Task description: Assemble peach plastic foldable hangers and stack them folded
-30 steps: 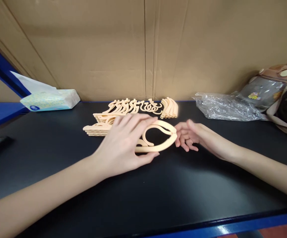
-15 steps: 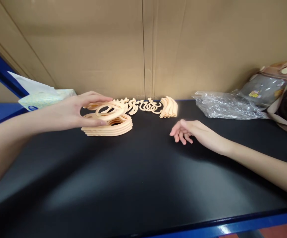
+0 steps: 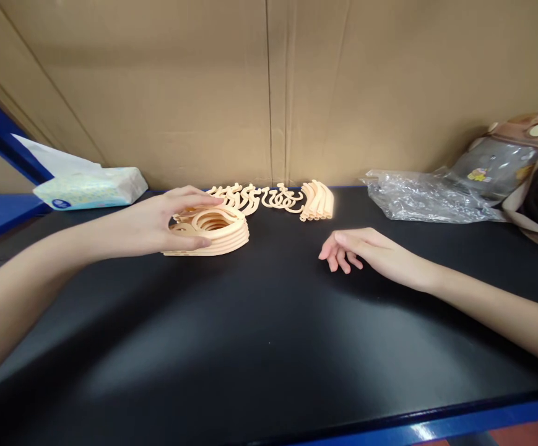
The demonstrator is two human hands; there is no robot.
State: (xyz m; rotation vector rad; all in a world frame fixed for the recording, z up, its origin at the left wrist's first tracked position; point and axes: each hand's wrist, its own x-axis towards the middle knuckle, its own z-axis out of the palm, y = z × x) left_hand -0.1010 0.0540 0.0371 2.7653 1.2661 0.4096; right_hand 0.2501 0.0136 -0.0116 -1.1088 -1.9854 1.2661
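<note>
My left hand (image 3: 166, 222) curls round the left end of a stack of peach plastic hangers (image 3: 220, 234), thumb under its front edge and fingers over the top piece. The stack lies on the black tabletop (image 3: 259, 334). Behind it a row of loose peach hanger parts (image 3: 259, 197) and a bundle of curved pieces (image 3: 317, 201) lie by the cardboard wall. My right hand (image 3: 350, 248) rests on the table to the right of the stack, fingers loosely bent and apart, holding nothing.
A tissue pack (image 3: 90, 186) sits at the back left by a blue frame. Crumpled clear plastic (image 3: 421, 198) and a grey bottle with a brown lid (image 3: 501, 164) lie at the back right. A blue edge (image 3: 436, 427) borders the table front.
My left hand carried one hanger from the table's middle to the stack at the left and set it on top. My right hand let go of it and drew back slightly.
</note>
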